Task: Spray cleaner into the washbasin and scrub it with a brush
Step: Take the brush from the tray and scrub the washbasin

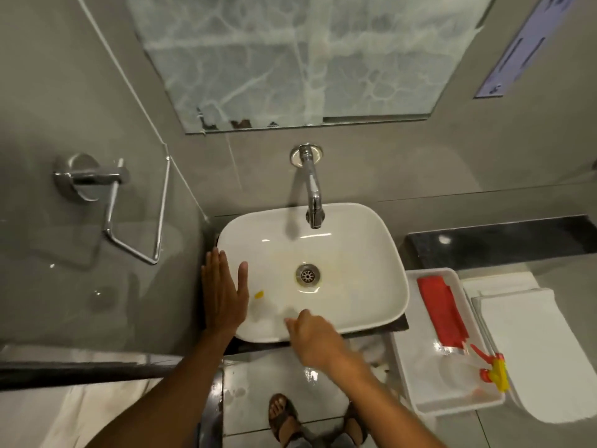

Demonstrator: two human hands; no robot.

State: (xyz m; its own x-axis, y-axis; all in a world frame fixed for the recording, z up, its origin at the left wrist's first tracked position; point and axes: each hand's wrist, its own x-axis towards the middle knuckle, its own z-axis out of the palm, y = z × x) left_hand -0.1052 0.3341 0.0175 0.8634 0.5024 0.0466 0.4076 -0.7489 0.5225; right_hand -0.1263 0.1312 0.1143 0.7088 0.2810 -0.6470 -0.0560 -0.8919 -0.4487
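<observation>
My left hand [224, 294] lies flat and spread on the left rim of the white washbasin [365, 253], fingers pointing toward the top of the frame, thumb reaching over the bowl; it grips nothing. My right hand [315, 337] sits at the lower rim of the basin, near the centre of the frame, its fingers curled inward. It is blurred, so I cannot tell whether it pinches anything. Between my two hands, inside the bowl, a blurred whitish shape with a small yellow spot [259, 294] shows against the porcelain; I cannot say for sure that this is the brush. The drain [307, 275] is in the middle of the bowl, and the chrome tap [311, 185] hangs over its upper edge. The spray bottle [447, 321], red-labelled with a red and yellow trigger, lies on its side in the white tray [416, 396] at the lower right, just beside the basin. A folded white towel [542, 350] lies right of the tray.
</observation>
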